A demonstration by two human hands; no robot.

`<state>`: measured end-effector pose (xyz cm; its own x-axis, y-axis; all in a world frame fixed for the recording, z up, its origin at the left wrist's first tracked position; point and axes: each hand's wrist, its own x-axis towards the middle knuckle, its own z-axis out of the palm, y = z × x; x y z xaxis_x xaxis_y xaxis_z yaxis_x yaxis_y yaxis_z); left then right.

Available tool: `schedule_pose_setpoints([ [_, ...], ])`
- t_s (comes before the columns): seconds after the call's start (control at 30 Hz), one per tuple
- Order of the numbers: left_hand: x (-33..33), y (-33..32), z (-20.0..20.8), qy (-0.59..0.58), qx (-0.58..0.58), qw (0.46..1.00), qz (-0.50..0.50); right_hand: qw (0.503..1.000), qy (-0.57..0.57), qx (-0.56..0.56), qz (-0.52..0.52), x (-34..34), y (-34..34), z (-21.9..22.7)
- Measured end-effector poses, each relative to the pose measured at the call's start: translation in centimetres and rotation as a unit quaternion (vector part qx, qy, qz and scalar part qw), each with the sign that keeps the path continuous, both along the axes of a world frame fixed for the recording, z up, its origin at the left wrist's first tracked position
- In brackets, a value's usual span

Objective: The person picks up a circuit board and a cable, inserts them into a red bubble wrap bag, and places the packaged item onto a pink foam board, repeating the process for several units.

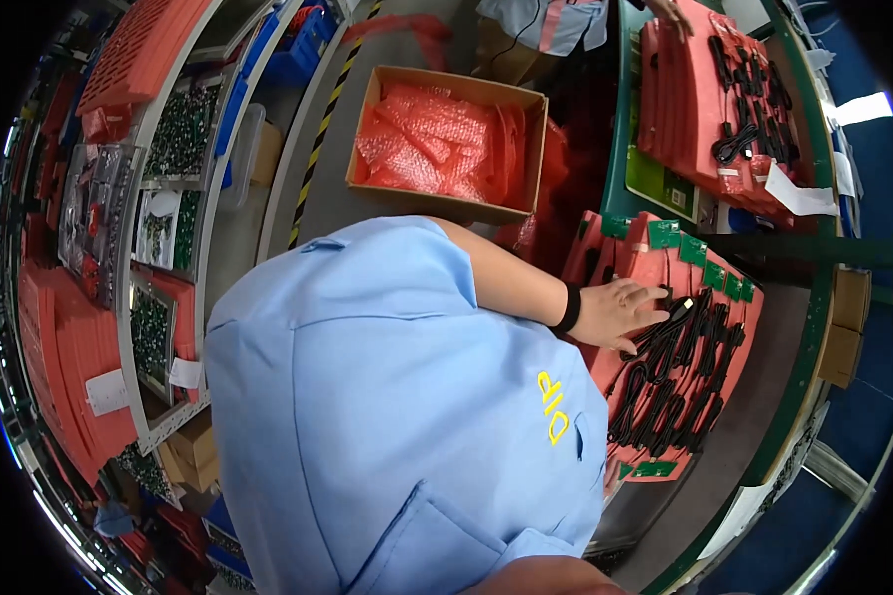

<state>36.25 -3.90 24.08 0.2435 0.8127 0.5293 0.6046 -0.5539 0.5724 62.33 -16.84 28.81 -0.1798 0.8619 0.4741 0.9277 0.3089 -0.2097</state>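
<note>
- Left hand (617, 313) reaches from the top of my view to the bench, palm down, fingers spread and pinching nothing that I can see; a black band (569, 307) rings the wrist.
- Black cable bundles (670, 382) lie on a red foam sheet (641, 260), beginning right at the fingertips; I can't tell whether skin meets cable.
- From that hand, most of the bundles lie below and to the right. Their long axes slant from lower left to upper right, so they run across the line of the fingers.
- Left is the nearer hand to the upper bundles. What may be a sliver of the right hand (612, 476) shows by the foam's lower corner; the blue shirt (397, 397) hides the rest, and I can't tell its state.
- Green circuit boards (693, 250) line the foam's upper edge, just beyond the cables.
- Further up, I see another cable-laden foam stack (665, 99).
</note>
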Motion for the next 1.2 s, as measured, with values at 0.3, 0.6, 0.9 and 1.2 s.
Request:
schedule_pose_setpoints([
  [0.3, -19.0, -1.7, -6.2, -0.046, -0.163, 0.956, 0.241, 0.985, -0.039, -0.040, 0.163, -4.0, 3.2, 0.4],
  [0.6, -37.2, -0.5, -18.8, 0.227, -0.465, 0.776, 0.361, 0.971, 0.084, -0.162, 0.154, -18.8, 6.7, 3.3],
  [0.9, -38.6, 3.6, -25.0, 0.190, -0.629, 0.731, 0.187, 0.960, 0.034, -0.270, 0.066, -23.8, 9.4, 2.8],
  [1.2, -37.8, 6.2, -25.3, 0.167, -0.543, 0.823, 0.013, 0.958, 0.026, -0.271, 0.088, -26.1, 11.8, 2.3],
])
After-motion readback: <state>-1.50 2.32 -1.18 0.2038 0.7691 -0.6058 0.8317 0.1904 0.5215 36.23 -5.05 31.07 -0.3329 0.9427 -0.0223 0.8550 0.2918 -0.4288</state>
